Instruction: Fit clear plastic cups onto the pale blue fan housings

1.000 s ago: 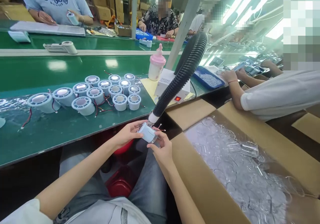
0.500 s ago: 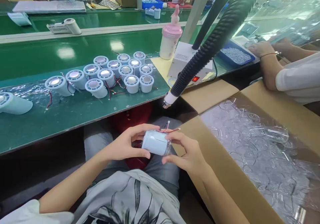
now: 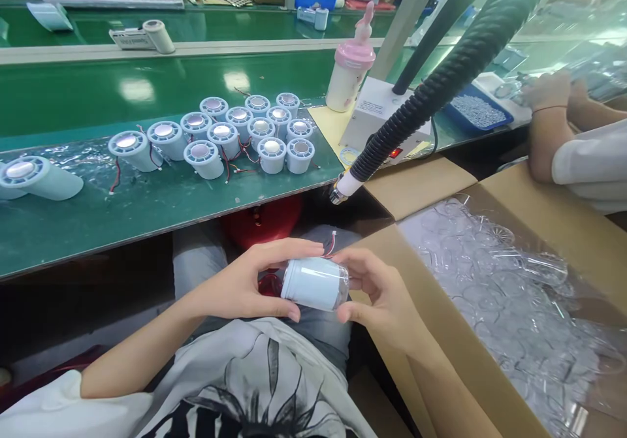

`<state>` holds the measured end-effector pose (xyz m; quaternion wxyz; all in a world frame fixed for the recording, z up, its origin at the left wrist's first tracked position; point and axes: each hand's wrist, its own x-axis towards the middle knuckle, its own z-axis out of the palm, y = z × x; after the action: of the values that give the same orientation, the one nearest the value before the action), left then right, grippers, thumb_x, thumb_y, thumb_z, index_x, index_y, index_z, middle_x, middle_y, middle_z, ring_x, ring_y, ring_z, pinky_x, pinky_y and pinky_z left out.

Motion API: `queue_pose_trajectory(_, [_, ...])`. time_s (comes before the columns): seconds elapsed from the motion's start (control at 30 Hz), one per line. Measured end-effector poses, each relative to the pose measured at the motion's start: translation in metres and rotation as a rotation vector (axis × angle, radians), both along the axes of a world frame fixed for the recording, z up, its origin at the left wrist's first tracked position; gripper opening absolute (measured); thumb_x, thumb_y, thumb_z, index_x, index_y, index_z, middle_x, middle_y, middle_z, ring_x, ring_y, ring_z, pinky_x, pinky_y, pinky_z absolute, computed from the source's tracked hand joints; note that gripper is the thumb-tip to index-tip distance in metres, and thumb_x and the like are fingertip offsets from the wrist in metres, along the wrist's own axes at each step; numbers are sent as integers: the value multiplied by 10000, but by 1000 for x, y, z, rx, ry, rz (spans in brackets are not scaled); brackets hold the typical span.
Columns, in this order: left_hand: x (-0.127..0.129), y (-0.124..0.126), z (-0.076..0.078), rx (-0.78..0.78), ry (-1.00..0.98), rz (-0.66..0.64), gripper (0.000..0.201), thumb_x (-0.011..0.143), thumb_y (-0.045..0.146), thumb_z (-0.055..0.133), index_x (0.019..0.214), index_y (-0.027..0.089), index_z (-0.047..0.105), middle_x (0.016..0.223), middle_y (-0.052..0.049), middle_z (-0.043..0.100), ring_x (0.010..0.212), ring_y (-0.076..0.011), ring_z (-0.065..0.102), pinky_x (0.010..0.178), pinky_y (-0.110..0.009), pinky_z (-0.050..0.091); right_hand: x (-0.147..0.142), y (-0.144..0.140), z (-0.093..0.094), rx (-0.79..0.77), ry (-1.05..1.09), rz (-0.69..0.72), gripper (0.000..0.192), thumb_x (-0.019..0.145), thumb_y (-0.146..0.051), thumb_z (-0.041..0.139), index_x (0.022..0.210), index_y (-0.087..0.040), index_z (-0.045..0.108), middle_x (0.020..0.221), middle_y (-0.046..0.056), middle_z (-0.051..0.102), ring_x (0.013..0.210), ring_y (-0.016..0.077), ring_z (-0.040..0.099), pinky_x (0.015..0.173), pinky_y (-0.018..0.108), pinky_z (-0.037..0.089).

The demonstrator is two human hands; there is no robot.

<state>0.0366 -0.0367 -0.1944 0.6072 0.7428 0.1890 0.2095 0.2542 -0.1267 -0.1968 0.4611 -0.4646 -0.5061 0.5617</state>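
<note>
Cradling a small white plastic cylinder [image 3: 313, 284] over the lap, left hand [image 3: 245, 281] and right hand [image 3: 379, 294] gripping opposite ends; likely light, rigid, smooth, best held round the body, clear of thin red wires [image 3: 329, 247].

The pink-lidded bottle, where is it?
In the head view, the pink-lidded bottle stands upper middle on the green table, beside the white box.

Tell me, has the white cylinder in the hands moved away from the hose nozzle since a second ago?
Yes. The white cylinder was right at the hose nozzle; now it sits well below it, over the lap.
</note>
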Motion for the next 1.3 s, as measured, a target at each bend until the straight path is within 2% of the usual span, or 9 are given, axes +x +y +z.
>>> queue_pose_trajectory(0.17, [0,1,0,65,-3,-7,790,619,142,805,1320,315,485,1378,-59,512,1283,-255,457,1065,-371,380,-2,2,-1,-159,141,19,471,688,-442,763,1050,-247,533,914,-5,641,780,110,622,661,197,531])
queue_pose_trajectory(0.37, [0,3,2,92,4,-22,766,629,151,798,1319,283,492,1379,-81,510,1283,-267,456,1055,-386,393,-7,8,2,-290,271,15,447,700,-520,721,940,-212,504,769,-38,615,624,75,594,537,172,527])
queue_pose_trajectory(0.57, [-1,3,0,106,-2,-23,785,630,135,795,1329,296,476,1376,-70,513,1283,-254,459,1055,-371,394,-10,9,-3,-404,260,46,442,760,-586,615,887,-199,442,597,-38,635,476,108,628,426,181,504])
queue_pose_trajectory(0.9, [-3,3,-1,79,-17,-30,791,626,129,798,1326,306,476,1382,-70,505,1298,-254,443,1067,-370,379,-18,16,-4,-592,326,78,540,688,-723,543,748,-197,435,470,-29,588,350,112,560,293,150,401])
queue_pose_trajectory(1.07, [-3,3,-3,49,-44,-38,770,629,129,795,1313,317,493,1391,-79,492,1300,-272,436,1055,-395,386,-18,17,-5,-702,401,203,633,759,-757,382,692,-149,543,494,39,621,331,83,517,286,136,364])
queue_pose_trajectory(1.23, [-2,2,-3,68,-42,-28,690,643,115,779,1262,311,543,1377,-91,490,1258,-277,470,1038,-409,397,-19,16,-5,-831,405,282,784,862,-705,96,609,-141,577,459,23,546,315,58,457,266,128,290])
queue_pose_trajectory(1.3, [-2,0,-1,6,-22,2,621,664,137,767,1232,281,562,1352,-103,499,1237,-273,485,1000,-386,438,-18,14,-10,-806,381,282,817,844,-729,63,618,-133,574,469,14,525,293,45,406,251,131,231])
